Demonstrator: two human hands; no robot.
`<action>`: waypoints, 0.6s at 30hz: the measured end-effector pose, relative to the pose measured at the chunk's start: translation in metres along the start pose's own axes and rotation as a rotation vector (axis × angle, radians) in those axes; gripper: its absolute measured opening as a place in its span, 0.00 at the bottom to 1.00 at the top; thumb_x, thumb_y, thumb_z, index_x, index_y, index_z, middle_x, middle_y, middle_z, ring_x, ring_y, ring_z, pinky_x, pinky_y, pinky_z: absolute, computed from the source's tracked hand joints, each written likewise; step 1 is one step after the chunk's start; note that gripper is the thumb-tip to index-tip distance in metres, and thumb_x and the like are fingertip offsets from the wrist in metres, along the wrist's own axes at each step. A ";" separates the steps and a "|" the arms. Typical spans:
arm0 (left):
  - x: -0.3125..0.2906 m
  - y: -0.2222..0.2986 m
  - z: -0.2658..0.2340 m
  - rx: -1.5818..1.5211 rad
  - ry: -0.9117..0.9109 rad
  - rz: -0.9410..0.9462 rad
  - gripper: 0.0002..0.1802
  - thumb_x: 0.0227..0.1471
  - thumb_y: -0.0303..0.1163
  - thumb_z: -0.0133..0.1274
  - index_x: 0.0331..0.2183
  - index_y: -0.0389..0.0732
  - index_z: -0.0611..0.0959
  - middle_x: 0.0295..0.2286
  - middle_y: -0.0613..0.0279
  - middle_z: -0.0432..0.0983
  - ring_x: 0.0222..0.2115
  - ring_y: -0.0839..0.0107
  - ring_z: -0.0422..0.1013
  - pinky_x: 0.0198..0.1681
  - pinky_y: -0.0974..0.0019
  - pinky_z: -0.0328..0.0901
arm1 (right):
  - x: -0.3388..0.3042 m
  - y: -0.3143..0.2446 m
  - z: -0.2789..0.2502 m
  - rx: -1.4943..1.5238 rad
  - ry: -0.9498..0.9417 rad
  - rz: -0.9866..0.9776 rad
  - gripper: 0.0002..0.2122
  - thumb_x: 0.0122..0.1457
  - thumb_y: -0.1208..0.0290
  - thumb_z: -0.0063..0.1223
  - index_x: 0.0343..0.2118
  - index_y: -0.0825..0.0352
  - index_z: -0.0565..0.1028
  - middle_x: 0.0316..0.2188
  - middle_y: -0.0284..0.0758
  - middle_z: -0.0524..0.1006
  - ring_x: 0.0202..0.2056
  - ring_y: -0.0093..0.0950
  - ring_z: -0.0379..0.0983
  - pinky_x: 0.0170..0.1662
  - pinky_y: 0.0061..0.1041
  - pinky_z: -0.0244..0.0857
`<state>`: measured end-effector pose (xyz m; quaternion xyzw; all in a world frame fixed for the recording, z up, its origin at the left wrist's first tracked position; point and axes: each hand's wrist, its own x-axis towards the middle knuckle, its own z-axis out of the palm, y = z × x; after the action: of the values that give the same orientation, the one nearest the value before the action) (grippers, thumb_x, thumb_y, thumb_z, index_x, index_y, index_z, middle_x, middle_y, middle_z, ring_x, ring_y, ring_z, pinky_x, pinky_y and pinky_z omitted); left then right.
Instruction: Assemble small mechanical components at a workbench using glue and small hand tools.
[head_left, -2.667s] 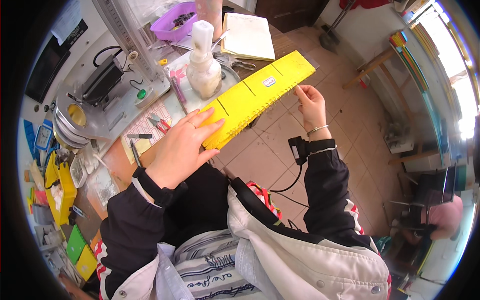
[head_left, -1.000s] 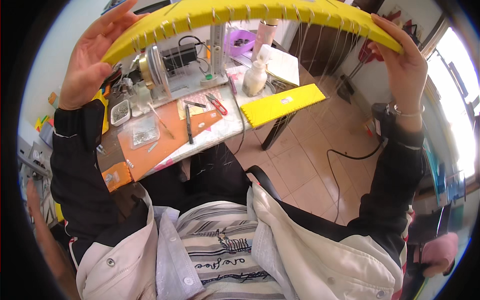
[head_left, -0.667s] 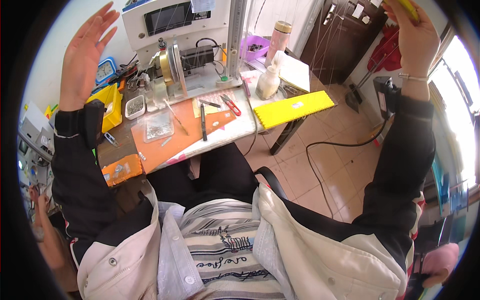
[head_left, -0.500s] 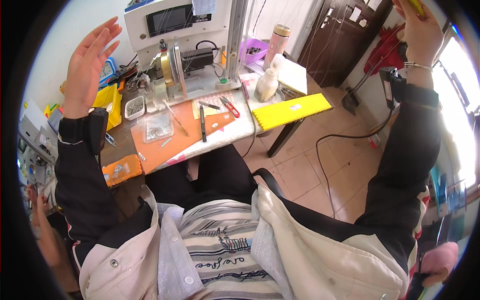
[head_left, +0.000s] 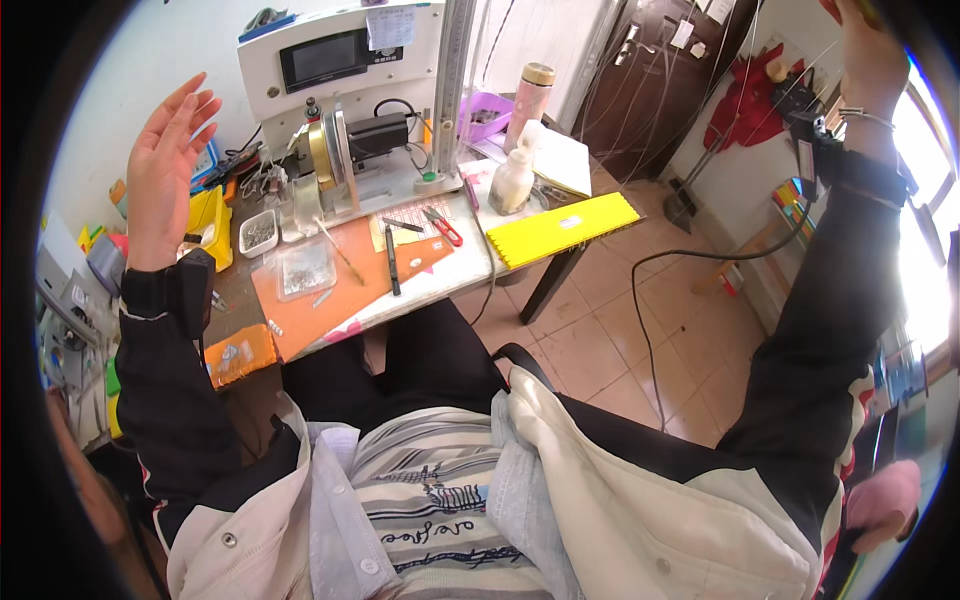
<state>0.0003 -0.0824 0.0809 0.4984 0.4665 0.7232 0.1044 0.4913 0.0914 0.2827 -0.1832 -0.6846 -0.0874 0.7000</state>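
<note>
My left hand [head_left: 172, 170] is raised above the left end of the workbench with its fingers apart, and it holds nothing. Up at the top right corner, my right hand [head_left: 872, 55] is partly cut off by the picture's edge. A sliver of a yellow object [head_left: 871, 16] shows in its grip; its kind cannot be made out. On the bench stands a white machine [head_left: 262, 75] with a dark screen and a gold wheel [head_left: 318, 150]. Before it are red-handled snips [head_left: 443, 228], a black pen-like tool [head_left: 392, 262] and a clear tray [head_left: 306, 272] of small metal pieces, on an orange mat [head_left: 345, 300].
A white bottle [head_left: 512, 182], a pink flask [head_left: 530, 105] and a purple basket [head_left: 487, 112] stand at the back right. A yellow strip [head_left: 565, 230] lies along the bench's right end. A black cable [head_left: 645, 310] hangs from my right wrist. Thin threads run near the door [head_left: 655, 85].
The view has shifted, and the bench sits lower and further left in it. My right hand has gone up and right, partly out of the picture. The left hand stays raised and open.
</note>
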 end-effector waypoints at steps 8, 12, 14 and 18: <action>-0.007 0.037 0.020 -0.271 -0.010 -0.048 0.32 0.66 0.53 0.38 0.59 0.39 0.69 0.50 0.58 0.72 0.47 0.70 0.72 0.49 0.68 0.64 | -0.068 0.000 0.016 0.040 -0.203 -0.198 0.14 0.53 0.76 0.65 0.44 0.64 0.81 0.40 0.31 0.83 0.33 0.19 0.79 0.36 0.13 0.73; -0.016 0.060 0.034 -0.449 -0.134 -0.225 0.38 0.65 0.60 0.34 0.61 0.38 0.67 0.47 0.60 0.74 0.43 0.73 0.73 0.45 0.68 0.68 | -0.091 -0.023 0.023 0.083 -0.211 -0.348 0.13 0.52 0.79 0.64 0.41 0.63 0.82 0.36 0.32 0.83 0.36 0.23 0.82 0.37 0.17 0.75; -0.026 0.081 0.047 -0.439 -0.196 -0.201 0.35 0.66 0.54 0.37 0.62 0.37 0.65 0.46 0.62 0.75 0.37 0.79 0.73 0.38 0.75 0.70 | -0.096 -0.029 0.024 0.056 -0.228 -0.371 0.13 0.51 0.79 0.64 0.41 0.63 0.82 0.37 0.33 0.83 0.36 0.25 0.82 0.37 0.18 0.76; -0.022 0.078 0.040 -0.406 -0.326 -0.159 0.29 0.66 0.43 0.42 0.62 0.37 0.65 0.44 0.64 0.75 0.31 0.84 0.71 0.31 0.81 0.68 | -0.099 -0.026 0.025 0.073 -0.252 -0.361 0.13 0.51 0.80 0.64 0.42 0.63 0.81 0.38 0.34 0.83 0.37 0.25 0.82 0.37 0.20 0.76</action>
<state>0.0679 -0.1154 0.1307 0.5390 0.3269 0.7014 0.3326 0.4538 0.0639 0.1881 -0.0415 -0.7910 -0.1630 0.5882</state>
